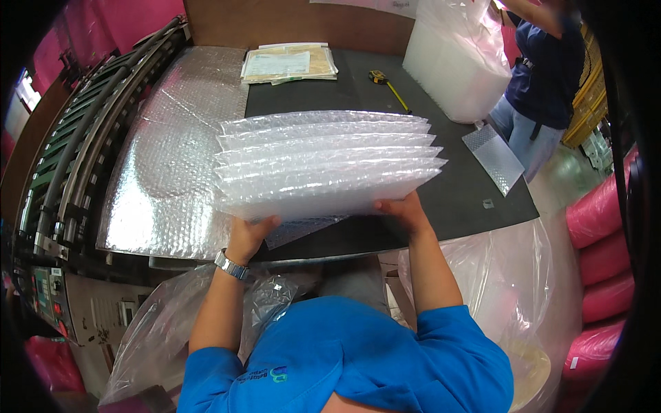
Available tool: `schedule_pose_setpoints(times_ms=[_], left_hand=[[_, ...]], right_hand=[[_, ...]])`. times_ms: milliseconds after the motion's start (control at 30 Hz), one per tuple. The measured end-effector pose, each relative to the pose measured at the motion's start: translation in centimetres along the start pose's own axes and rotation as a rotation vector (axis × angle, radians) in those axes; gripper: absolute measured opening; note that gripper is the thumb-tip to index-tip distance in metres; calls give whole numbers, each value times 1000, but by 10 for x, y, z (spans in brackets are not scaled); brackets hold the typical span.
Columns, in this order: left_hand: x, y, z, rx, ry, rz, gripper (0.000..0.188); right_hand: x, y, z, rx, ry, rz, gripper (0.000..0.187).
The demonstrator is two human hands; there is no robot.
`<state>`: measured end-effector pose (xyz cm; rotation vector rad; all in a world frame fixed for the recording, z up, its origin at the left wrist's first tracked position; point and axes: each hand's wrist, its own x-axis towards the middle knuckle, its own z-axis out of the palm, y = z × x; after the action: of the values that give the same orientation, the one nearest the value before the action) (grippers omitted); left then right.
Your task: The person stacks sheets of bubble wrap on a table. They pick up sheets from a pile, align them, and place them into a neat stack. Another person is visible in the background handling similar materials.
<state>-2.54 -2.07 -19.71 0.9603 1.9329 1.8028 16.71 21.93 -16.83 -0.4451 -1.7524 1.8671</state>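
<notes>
A stack of clear bubble-wrap pouches [330,165] is held up over the near part of the dark tabletop [296,96], its layers fanned at the far side. My left hand [249,233] grips the stack's near left corner, thumb on the near face. At the near right corner my right hand [405,210] closes on it in the same way. Fingers of both hands are hidden behind or under the stack. A bit of bubble wrap [299,231] shows beneath it on the table's near edge.
A bubble-wrap sheet [158,165] runs from the roller machine [82,131] at left. Papers [286,63] and a tape measure [378,77] lie at the back. Right are a bagged pouch stack [454,69], one loose pouch [494,157], a co-worker [547,76] and pink rolls [599,275].
</notes>
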Motion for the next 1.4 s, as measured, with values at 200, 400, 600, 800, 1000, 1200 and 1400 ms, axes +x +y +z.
schedule_pose_setpoints(times_ms=[200,400,600,800,1000,1200,1400], left_hand=[[13,58,-12,202,573,668,116],[7,109,-5,539,45,612,109],[2,82,-1,-45,28,320,72],[-1,43,11,-175,-97,183,71],[-1,34,17,-100,77,118,60],[-2,29,12,-132,192,226,50],[-1,57,-33,-39,616,435,54]], right_hand=[[8,-79,5,-291,23,-219,54],[0,-173,51,-1117,-294,-603,53],[7,-168,49,-1052,17,-961,76],[43,-28,-13,-56,-59,-375,111],[44,-9,27,114,-21,-132,89],[57,14,25,-46,-97,-247,82],[58,46,8,-301,-29,-106,60]])
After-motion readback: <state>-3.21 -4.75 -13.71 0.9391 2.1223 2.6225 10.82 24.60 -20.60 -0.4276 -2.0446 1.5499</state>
